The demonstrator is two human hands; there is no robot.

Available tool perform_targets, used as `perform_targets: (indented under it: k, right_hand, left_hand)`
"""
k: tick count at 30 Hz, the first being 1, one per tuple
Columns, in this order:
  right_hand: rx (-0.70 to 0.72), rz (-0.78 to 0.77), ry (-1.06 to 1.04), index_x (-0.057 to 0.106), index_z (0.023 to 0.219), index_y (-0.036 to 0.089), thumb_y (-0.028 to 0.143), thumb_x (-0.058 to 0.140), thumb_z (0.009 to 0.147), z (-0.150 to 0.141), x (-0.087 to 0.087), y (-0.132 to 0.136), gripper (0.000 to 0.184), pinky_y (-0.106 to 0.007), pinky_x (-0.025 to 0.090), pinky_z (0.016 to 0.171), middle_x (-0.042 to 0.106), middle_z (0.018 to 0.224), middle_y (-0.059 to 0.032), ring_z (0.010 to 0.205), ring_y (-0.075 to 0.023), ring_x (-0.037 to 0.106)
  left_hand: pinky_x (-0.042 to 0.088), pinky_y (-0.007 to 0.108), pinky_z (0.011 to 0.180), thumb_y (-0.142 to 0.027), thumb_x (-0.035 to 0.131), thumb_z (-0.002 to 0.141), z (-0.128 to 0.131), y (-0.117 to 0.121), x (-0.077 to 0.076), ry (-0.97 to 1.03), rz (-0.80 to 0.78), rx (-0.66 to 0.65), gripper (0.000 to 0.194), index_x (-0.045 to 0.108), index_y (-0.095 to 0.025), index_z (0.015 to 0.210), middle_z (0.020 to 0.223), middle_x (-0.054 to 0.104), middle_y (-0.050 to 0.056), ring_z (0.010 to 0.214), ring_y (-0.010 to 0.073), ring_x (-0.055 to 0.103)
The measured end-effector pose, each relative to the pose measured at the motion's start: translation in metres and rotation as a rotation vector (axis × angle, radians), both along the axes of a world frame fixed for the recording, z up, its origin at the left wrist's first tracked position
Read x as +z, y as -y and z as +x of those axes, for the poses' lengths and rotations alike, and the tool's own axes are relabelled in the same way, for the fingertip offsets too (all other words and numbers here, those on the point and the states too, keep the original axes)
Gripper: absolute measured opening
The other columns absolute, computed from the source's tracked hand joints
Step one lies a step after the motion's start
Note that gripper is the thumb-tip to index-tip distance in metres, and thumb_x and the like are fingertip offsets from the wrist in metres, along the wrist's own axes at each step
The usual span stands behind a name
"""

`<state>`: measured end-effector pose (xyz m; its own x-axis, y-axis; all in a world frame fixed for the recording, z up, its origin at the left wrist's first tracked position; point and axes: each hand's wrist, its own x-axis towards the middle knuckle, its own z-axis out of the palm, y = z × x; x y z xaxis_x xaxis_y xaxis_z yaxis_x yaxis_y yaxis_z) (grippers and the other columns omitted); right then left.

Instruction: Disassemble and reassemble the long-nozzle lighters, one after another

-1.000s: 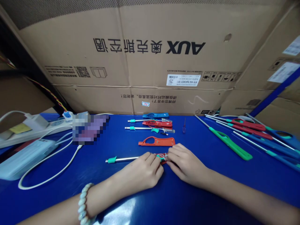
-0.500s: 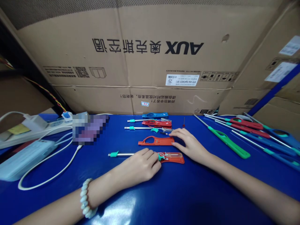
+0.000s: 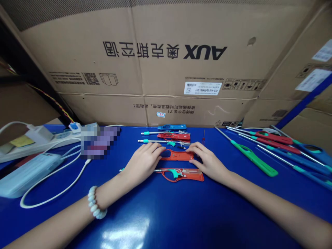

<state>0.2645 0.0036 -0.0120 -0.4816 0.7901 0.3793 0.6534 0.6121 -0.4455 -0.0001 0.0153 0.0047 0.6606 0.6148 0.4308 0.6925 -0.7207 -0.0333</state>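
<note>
An empty orange lighter shell half (image 3: 177, 155) lies flat on the blue table (image 3: 166, 214). My left hand (image 3: 142, 162) pinches its left end and my right hand (image 3: 206, 159) pinches its right end. Just in front of it lies an open orange lighter half (image 3: 181, 174) with a teal trigger, inner parts and a metal tube running left under my left hand. Neither hand touches that one.
Behind the shell lie red and blue lighter assemblies (image 3: 172, 136) and a small screwdriver (image 3: 203, 135). Several long green, red and blue lighters (image 3: 269, 148) lie at the right. A power strip (image 3: 38, 143), white cable (image 3: 52, 197) and a pale case (image 3: 26, 173) sit left. Cardboard boxes (image 3: 166, 62) wall the back.
Both hands left the lighter half with parts, which now lies uncovered. The right hand went to the empty shell first, then the left hand moved up to its other end.
</note>
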Motion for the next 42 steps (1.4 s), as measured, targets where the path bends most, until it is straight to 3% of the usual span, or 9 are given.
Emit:
perform_targets:
  k: [5, 12, 19, 28, 36, 42]
  right_hand:
    - [0.016, 0.011, 0.021, 0.051, 0.105, 0.022, 0.005, 0.053, 0.084, -0.002, 0.004, 0.001, 0.027, -0.037, 0.051, 0.083, 0.051, 0.109, -0.0074, 0.096, -0.0208, 0.057]
    - [0.022, 0.029, 0.037, 0.050, 0.105, 0.021, 0.004, 0.050, 0.085, -0.002, 0.002, 0.000, 0.026, -0.035, 0.051, 0.080, 0.050, 0.109, -0.0076, 0.092, -0.0196, 0.057]
    - [0.043, 0.033, 0.016, 0.050, 0.098, 0.020, 0.008, 0.047, 0.090, -0.001, 0.008, 0.001, 0.014, -0.034, 0.049, 0.080, 0.053, 0.104, -0.0080, 0.091, -0.0193, 0.055]
    - [0.073, 0.062, 0.037, 0.053, 0.095, 0.020, 0.014, 0.046, 0.092, 0.001, 0.005, -0.001, 0.009, -0.036, 0.049, 0.079, 0.058, 0.096, -0.0076, 0.090, -0.0211, 0.056]
    - [0.062, 0.063, 0.012, 0.052, 0.095, 0.020, 0.015, 0.046, 0.093, 0.002, 0.008, 0.001, 0.008, -0.036, 0.048, 0.078, 0.059, 0.095, -0.0070, 0.089, -0.0212, 0.057]
    - [0.062, -0.007, -0.088, 0.051, 0.099, 0.020, 0.024, 0.054, 0.091, 0.001, 0.020, 0.008, 0.009, -0.034, 0.046, 0.081, 0.060, 0.098, -0.0060, 0.091, -0.0202, 0.057]
  left_hand:
    - [0.049, 0.038, 0.080, -0.010, 0.056, 0.086, -0.001, -0.008, -0.003, 0.102, -0.262, 0.037, 0.026, 0.059, -0.013, 0.112, 0.100, 0.066, 0.007, 0.093, 0.0235, 0.060]
    - [0.049, 0.033, 0.076, -0.009, 0.052, 0.086, 0.000, -0.009, 0.001, 0.265, -0.420, 0.010, 0.021, 0.065, -0.016, 0.100, 0.091, 0.066, 0.006, 0.087, 0.0200, 0.061]
    - [0.048, 0.029, 0.072, -0.007, 0.051, 0.085, -0.003, -0.011, -0.001, 0.255, -0.338, -0.061, 0.016, 0.063, -0.016, 0.090, 0.088, 0.063, 0.004, 0.083, 0.0181, 0.059]
    - [0.049, 0.030, 0.071, -0.010, 0.045, 0.092, -0.008, -0.013, 0.003, 0.014, -0.173, -0.144, 0.019, 0.064, -0.014, 0.094, 0.092, 0.061, 0.007, 0.082, 0.0186, 0.057]
    - [0.052, 0.030, 0.076, -0.014, 0.043, 0.095, -0.015, -0.015, 0.012, 0.042, -0.273, -0.215, 0.020, 0.062, -0.014, 0.095, 0.108, 0.060, 0.010, 0.089, 0.0180, 0.063]
    - [0.052, 0.029, 0.079, -0.018, 0.041, 0.097, -0.013, -0.008, 0.016, 0.148, -0.276, -0.290, 0.022, 0.062, -0.014, 0.097, 0.106, 0.063, 0.009, 0.094, 0.0183, 0.063]
